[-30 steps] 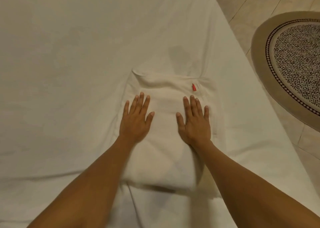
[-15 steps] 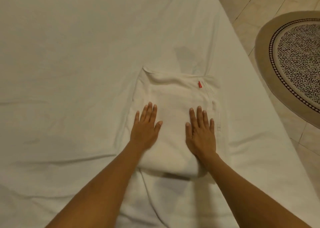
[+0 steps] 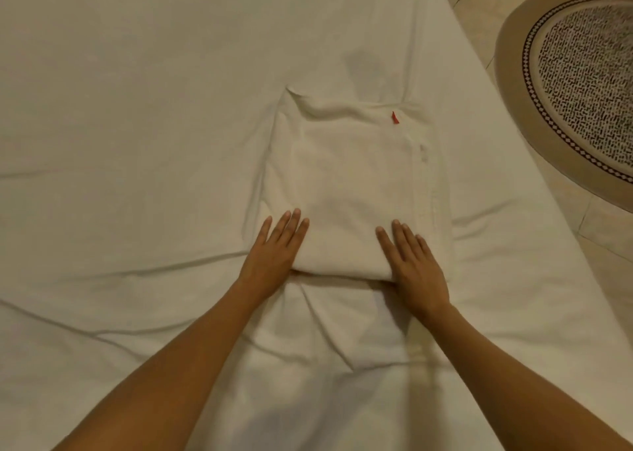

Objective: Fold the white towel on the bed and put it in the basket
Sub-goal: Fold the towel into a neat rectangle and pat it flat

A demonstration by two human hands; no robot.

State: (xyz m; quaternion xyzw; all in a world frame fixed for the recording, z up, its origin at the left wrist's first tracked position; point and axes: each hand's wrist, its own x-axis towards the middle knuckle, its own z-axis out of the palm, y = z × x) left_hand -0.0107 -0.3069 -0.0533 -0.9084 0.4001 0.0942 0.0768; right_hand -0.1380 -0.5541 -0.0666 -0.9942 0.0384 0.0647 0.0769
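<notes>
On bed (image 3: 137, 142), right of centre: folded white towel (image 3: 352, 190) lying flat, red tag (image 3: 395, 118) near far edge. Left hand (image 3: 274, 248) flat, fingers straight and close together, resting on near left corner. Right hand (image 3: 414, 262) likewise flat on near right corner. Neither hand pinching cloth. Step, as judged: smoothing final fold, or readying lift at near edge. Next move likely calls for fingers under near edge, then carry. Basket not in view. Thumbs hard to make out. Patterned rug (image 3: 579, 84) cut off at right.
</notes>
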